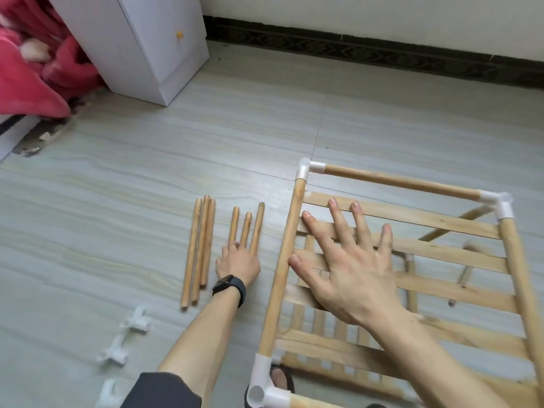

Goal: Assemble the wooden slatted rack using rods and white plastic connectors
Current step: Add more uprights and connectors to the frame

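Head cam: my L hand (238, 263) sits on near ends of 3 short rods (246, 228), grip unclear. Rods point away from me, just left of rack (403, 182). R hand (347, 260) splayed over slats (426, 248).

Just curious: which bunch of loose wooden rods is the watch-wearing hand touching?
The left hand grips the three spread-out wooden rods nearest the slatted wooden rack, not the tight bundle.

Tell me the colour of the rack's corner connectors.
White; the corner connectors show best in the head view.
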